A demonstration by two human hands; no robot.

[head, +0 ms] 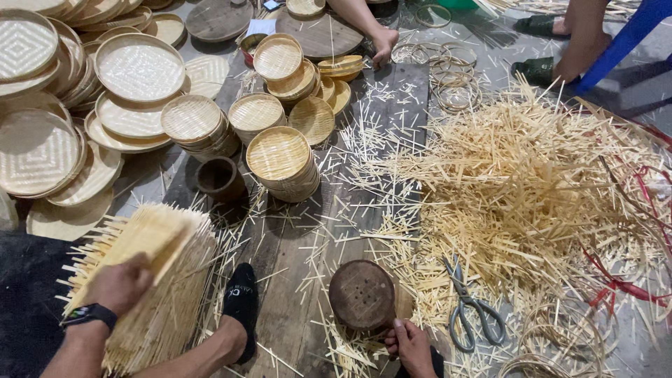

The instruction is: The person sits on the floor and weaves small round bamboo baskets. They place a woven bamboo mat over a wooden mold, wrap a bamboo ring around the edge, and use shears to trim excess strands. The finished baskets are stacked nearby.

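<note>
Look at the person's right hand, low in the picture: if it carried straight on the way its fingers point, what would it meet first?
The right hand points up-left and already touches the dark round wooden disc. That disc comes first, though depth is hard to judge.

Single head view, steep downward look, close over floor [294, 252], facing forward.

R hand [411, 346] cut by bottom edge; L hand [119, 285] blurred.
</note>
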